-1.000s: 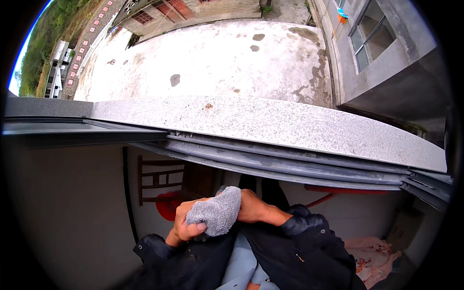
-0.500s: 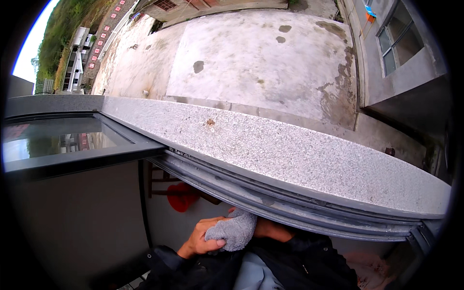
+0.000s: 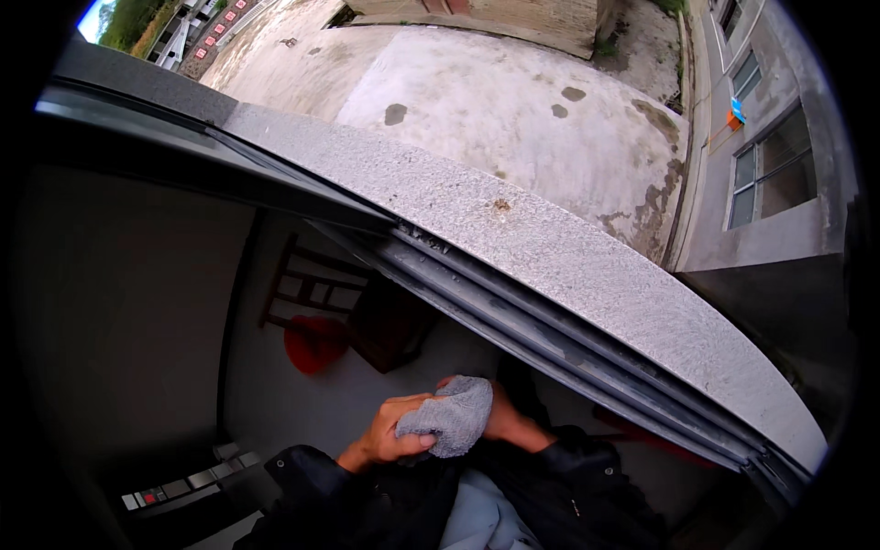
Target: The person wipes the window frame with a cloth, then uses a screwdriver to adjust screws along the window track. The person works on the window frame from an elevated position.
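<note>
A grey terry cloth (image 3: 454, 420) is bunched up between my two hands, in front of my body. My left hand (image 3: 392, 431) is closed around its left side, thumb lying along the lower edge. On the other side my right hand (image 3: 507, 419) grips the cloth, its fingers mostly hidden behind the fabric. Both hands are on the inner side of the window, just below the grey metal sliding track (image 3: 550, 344). Dirt lies in the grooves of the track near the sash (image 3: 302, 197) on the left.
Beyond the track runs a speckled stone sill (image 3: 568, 266) with a brown spot on it. Down inside the room stand a dark wooden chair (image 3: 321, 289) and a red bucket (image 3: 314, 344). Outside, far below, lies a concrete yard (image 3: 495, 110) beside a grey building (image 3: 779, 220).
My view has turned, so the sill slopes more steeply and more of the room shows. My right hand is more visible now; both hands still hold the cloth.
</note>
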The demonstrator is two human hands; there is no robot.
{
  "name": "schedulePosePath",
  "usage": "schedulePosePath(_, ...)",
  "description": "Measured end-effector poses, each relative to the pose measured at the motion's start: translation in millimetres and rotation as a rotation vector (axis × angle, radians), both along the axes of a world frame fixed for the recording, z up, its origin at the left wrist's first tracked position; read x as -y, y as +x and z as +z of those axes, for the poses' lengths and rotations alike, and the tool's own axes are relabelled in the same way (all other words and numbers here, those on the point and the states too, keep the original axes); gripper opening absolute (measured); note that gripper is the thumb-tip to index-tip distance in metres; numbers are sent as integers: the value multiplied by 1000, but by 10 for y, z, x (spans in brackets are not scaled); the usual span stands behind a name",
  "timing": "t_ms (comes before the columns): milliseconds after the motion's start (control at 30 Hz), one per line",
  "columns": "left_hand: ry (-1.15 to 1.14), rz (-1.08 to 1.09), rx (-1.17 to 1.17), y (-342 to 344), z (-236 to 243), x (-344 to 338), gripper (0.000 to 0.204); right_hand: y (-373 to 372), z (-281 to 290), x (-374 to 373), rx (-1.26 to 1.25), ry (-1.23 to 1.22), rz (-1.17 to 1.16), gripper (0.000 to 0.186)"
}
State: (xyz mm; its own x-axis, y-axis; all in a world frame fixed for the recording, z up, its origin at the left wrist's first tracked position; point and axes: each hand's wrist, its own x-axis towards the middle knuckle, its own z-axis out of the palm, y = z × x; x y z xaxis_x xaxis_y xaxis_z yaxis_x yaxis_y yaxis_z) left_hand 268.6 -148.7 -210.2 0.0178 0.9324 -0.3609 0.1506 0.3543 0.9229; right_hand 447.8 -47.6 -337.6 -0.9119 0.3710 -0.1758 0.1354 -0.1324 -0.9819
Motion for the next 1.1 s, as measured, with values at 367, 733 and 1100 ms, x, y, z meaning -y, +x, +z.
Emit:
schedulePosePath(367, 261, 154, 124, -281, -551, 822, 56, -430, 35, 429, 95, -45, 44, 34)
schedulePosePath(733, 475, 495, 106, -310, -683, 1810, 53, -899, -145, 971, 36, 104, 427, 21)
schedulePosePath(1100, 602, 1355, 708, 99, -890, 2461, 47, -1475, 275, 1431, 291, -280, 704, 58)
